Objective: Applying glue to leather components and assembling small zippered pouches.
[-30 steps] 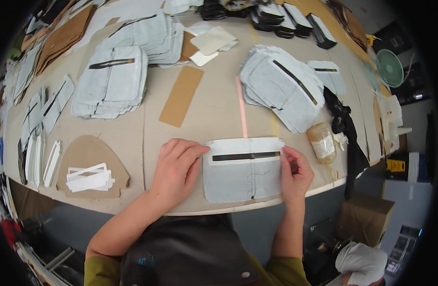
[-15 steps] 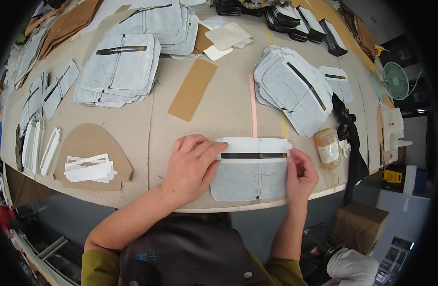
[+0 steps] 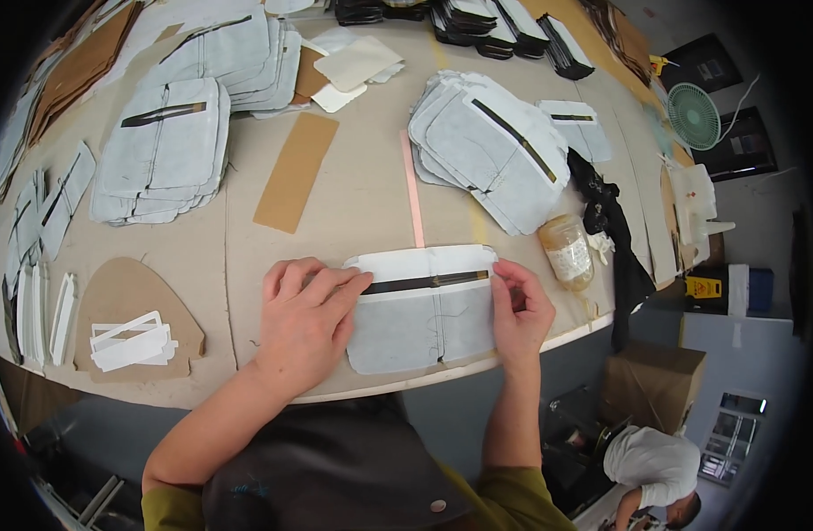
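A light grey, round-cornered panel (image 3: 396, 332) lies flat at the table's near edge. A white band along its top is crossed by a dark slot-like strip (image 3: 459, 280), and a stitched seam with loose threads runs down the middle. My left hand (image 3: 304, 310) is closed at the panel's upper left edge, fingertips on the end of the dark strip. At the upper right edge my right hand (image 3: 521, 311) pinches the panel between thumb and fingers. Parts of the fingers are hidden under my hands.
Similar panels are stacked at left (image 3: 163, 150) and right (image 3: 495, 146). A brown card strip (image 3: 297, 173) lies between them. White frames rest on a brown board (image 3: 141, 283) at left. A jar (image 3: 567, 255) and black cloth (image 3: 623, 248) sit at right. Another person (image 3: 650, 465) is at lower right.
The view has swung to the right, so the table things appear further left. Both hands keep to the same panel edges. More of the other person shows at lower right.
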`<state>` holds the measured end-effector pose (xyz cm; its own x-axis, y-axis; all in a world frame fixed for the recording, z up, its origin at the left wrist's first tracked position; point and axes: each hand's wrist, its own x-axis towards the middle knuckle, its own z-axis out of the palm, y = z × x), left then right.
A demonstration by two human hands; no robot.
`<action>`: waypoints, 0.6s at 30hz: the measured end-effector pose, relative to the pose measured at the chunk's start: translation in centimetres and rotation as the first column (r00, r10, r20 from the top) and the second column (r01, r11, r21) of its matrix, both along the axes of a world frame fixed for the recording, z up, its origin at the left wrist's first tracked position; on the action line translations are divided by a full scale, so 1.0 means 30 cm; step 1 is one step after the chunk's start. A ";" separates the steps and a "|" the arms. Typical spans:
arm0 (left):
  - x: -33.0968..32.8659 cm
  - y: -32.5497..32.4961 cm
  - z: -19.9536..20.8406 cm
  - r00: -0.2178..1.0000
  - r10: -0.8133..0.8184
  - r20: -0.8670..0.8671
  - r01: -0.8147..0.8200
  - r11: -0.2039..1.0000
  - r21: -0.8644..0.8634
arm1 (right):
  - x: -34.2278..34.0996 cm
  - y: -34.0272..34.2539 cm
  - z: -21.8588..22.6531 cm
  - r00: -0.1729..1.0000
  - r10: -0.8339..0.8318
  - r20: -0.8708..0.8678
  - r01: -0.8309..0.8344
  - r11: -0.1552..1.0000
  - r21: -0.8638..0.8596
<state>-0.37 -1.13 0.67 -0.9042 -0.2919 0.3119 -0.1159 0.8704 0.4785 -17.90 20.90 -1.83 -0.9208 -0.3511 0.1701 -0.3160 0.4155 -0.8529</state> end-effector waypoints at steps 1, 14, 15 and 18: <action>-0.001 0.002 0.001 1.000 0.009 0.002 -0.009 1.000 0.012 | 0.000 0.003 0.002 1.000 0.001 0.015 -0.001 1.000 -0.008; 0.003 -0.007 -0.005 1.000 -0.025 -0.006 0.025 0.999 0.048 | 0.084 -0.117 0.058 0.967 0.253 0.014 -0.253 0.967 -0.035; 0.001 -0.007 -0.004 1.000 -0.027 -0.005 0.027 0.999 0.044 | 0.083 -0.121 0.051 0.968 0.252 0.014 -0.251 0.967 -0.034; -0.002 -0.004 0.002 1.000 -0.017 -0.012 0.017 0.998 0.059 | 0.083 -0.125 0.039 0.969 0.248 0.003 -0.248 0.967 0.061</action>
<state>-0.44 -1.24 0.73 -0.9056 -0.2947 0.3049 -0.0954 0.8421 0.5308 -15.40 17.17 -0.66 -0.8027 -0.5783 0.1457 -0.4196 0.3739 -0.8271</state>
